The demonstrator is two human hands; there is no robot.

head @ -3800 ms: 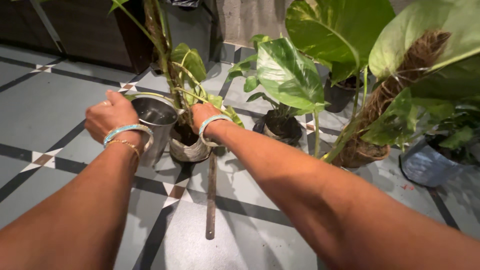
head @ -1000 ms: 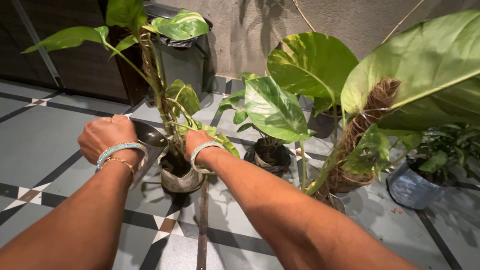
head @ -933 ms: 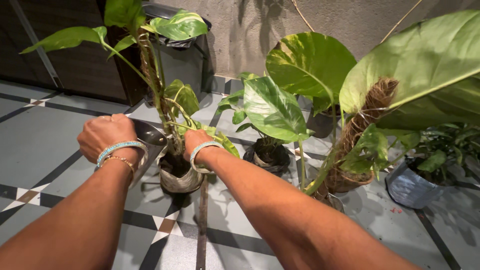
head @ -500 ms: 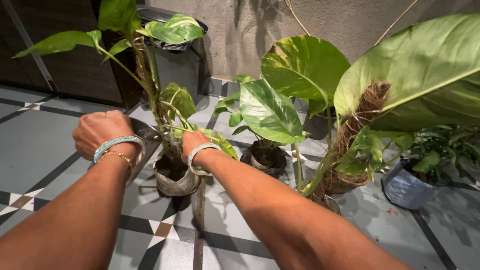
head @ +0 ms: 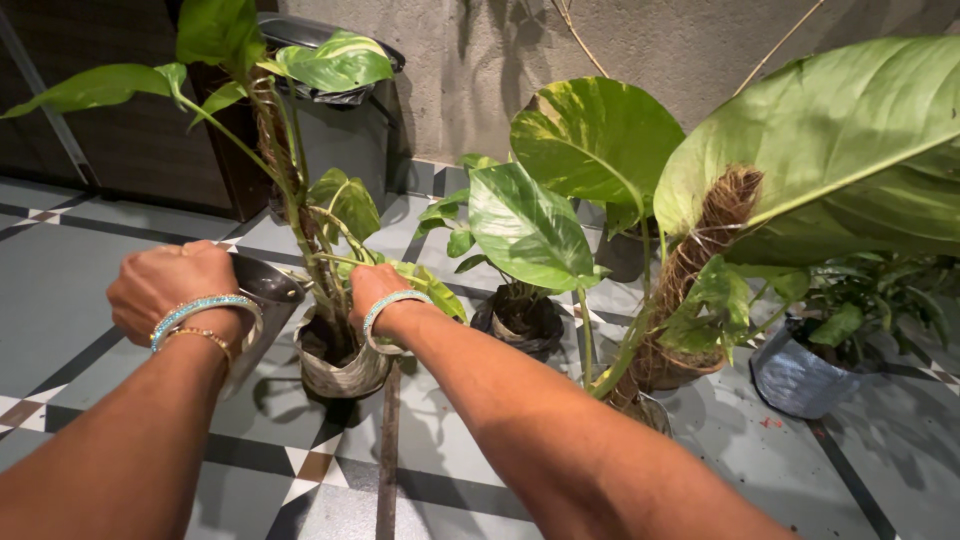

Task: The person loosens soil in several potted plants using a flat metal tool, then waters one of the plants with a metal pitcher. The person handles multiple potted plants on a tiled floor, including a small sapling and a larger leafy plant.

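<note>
Water spilling wide of the small pot is my worry here.
With my left hand (head: 172, 285) closed around the tilted steel tumbler (head: 262, 300), its lip just beside the grey marbled pot (head: 340, 372) on the tiled floor (head: 60, 300), a steeper tip could, I judge, splash the tiles or topple the tall, top-heavy pothos (head: 290, 190). My right hand (head: 372, 290) reaches in among the stems at the pot's rim; I cannot tell whether its fingers pinch anything, leaves hide them. Both arms are stretched forward, wrists bent down, bangles showing.
</note>
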